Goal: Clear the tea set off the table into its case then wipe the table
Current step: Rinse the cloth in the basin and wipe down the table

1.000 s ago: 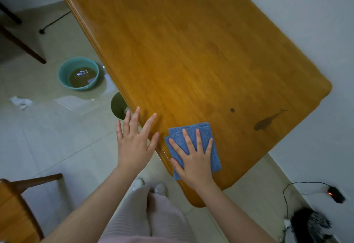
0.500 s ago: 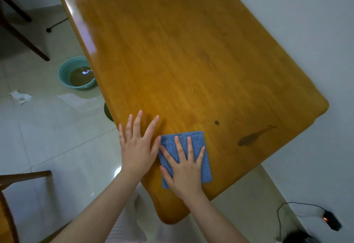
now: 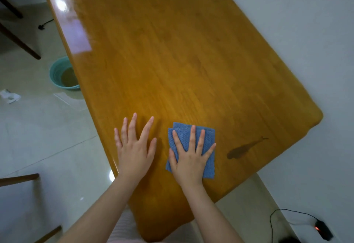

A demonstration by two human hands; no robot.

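the right hand (image 3: pixel 188 158), fingers spread flat on the folded blue cloth (image 3: pixel 207 139), has slid it further in from the near corner of the table (image 3: pixel 172 51) towards the dark stain (image 3: pixel 241 149) just to its right, while the left hand (image 3: pixel 135 149) rests spread flat on bare wood beside it, so wiping looks underway with no tea set in view.

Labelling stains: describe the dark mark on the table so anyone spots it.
On the wooden table, look near its right corner by the wall. Just right of the blue cloth under the right hand lies the dark mark: a long, fish-shaped smear.
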